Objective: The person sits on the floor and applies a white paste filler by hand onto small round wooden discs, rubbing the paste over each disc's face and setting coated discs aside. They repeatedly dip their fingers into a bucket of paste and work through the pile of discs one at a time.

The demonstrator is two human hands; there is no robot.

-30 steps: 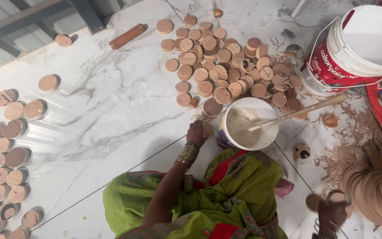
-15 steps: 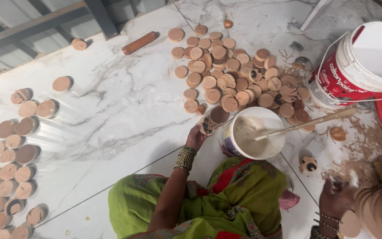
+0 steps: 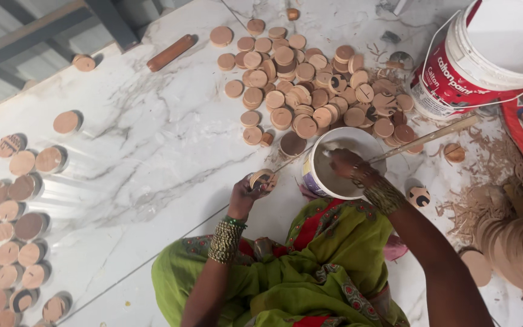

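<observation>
I sit on a white marble floor [image 3: 140, 151] with a green garment over my lap. My left hand [image 3: 244, 197] holds a small round wooden disc [image 3: 263, 179] by its edge, just left of a white bowl [image 3: 310, 175] with pale paste in it. Reaching into the bowl, my right hand [image 3: 346, 165] has its fingers closed on the lower end of a long wooden stick [image 3: 431, 136]. The stick slants up and to the right over the bowl's rim. Both wrists carry bangles.
A heap of wooden discs [image 3: 310, 79] lies beyond the bowl. A white bucket with a red label [image 3: 491, 54] stands at the top right. Rows of discs [image 3: 13, 230] line the left edge. A wooden cylinder [image 3: 171, 52], wood shavings [image 3: 485, 181] and a disc stack [image 3: 516, 242] lie around.
My right hand has come up from the lower right into the bowl and taken the stick's lower end. My left hand has stayed beside the bowl with the disc.
</observation>
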